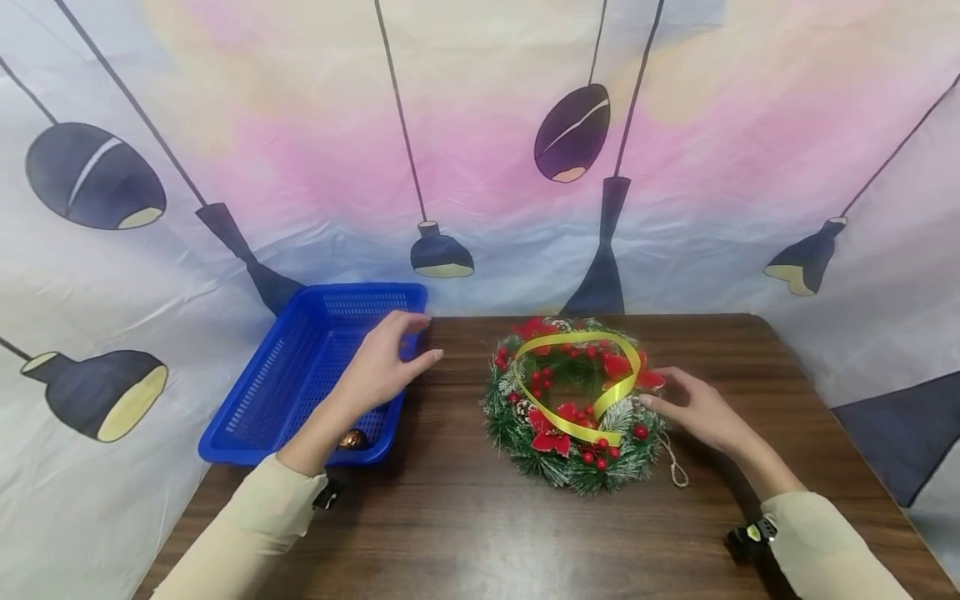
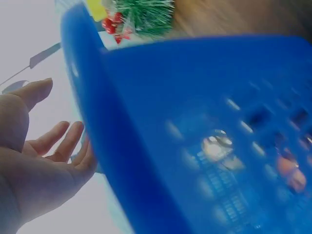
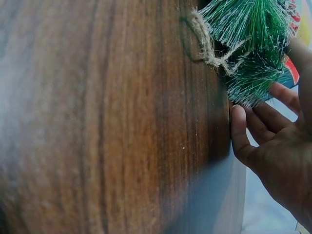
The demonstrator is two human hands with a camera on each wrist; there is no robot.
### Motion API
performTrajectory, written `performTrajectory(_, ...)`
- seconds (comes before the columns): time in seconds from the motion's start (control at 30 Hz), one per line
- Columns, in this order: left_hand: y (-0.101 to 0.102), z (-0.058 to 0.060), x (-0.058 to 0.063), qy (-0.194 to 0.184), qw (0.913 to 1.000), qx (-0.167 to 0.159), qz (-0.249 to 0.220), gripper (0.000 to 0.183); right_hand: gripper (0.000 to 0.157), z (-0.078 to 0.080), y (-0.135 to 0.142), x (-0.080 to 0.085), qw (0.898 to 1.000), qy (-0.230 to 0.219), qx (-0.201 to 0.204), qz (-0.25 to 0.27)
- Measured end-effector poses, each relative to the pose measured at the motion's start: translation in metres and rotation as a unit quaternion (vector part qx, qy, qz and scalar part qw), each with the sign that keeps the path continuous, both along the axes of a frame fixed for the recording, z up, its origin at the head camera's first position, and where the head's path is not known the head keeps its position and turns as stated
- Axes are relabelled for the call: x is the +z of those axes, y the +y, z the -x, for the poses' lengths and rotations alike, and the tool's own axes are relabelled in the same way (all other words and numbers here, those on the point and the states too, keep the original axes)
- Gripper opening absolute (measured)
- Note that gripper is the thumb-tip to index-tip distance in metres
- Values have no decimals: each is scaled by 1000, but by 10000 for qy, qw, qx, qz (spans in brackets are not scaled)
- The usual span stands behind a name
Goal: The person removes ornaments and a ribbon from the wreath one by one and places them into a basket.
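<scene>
A green Christmas wreath (image 1: 510,433) with red flowers, berries and frosted needles lies on the table. A loop of yellow ribbon (image 1: 637,367) lies across its top. My right hand (image 1: 701,408) is at the wreath's right edge, its fingers loosely bent against the needles and a red petal. Whether the fingers bear on the wreath or only touch it is hard to see. My left hand (image 1: 382,367) hovers by the right rim of a blue plastic basket (image 1: 251,454), thumb and fingers apart with nothing between them. A shiny copper-coloured ball (image 1: 354,439) sits in the basket's near corner.
The brown wooden table (image 1: 480,533) carries everything. A twine loop (image 1: 675,467) sticks out from the wreath's lower right. Behind the table hangs a pastel cloth (image 1: 495,183) printed with dark lamps. Small dark devices (image 1: 750,537) are strapped to both wrists.
</scene>
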State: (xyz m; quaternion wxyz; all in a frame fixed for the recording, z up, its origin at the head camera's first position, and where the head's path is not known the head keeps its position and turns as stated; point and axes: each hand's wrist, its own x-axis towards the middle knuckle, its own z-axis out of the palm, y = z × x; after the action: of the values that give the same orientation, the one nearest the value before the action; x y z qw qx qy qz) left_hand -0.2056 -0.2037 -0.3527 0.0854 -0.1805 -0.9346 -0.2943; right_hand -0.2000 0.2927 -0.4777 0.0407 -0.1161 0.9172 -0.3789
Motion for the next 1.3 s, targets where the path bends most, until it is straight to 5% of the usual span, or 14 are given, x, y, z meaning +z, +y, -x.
performTrajectory(0.4,47,8,10,128,9984,-363,-424,57,67,1,0,-1,10000,16,9,7)
performTrajectory(0.73,87,20,3,13,9939,-903,-640,51,66,1,0,-3,10000,16,17,56)
performTrajectory(0.93,104,27,-4,-274,9896,-1119,-861,50,64,1,0,-3,9999,89,-36,83)
performTrajectory(1.3,116,42,-35,-381,9918,-972,-739,42,62,0,-1,-4,9999,121,9,64)
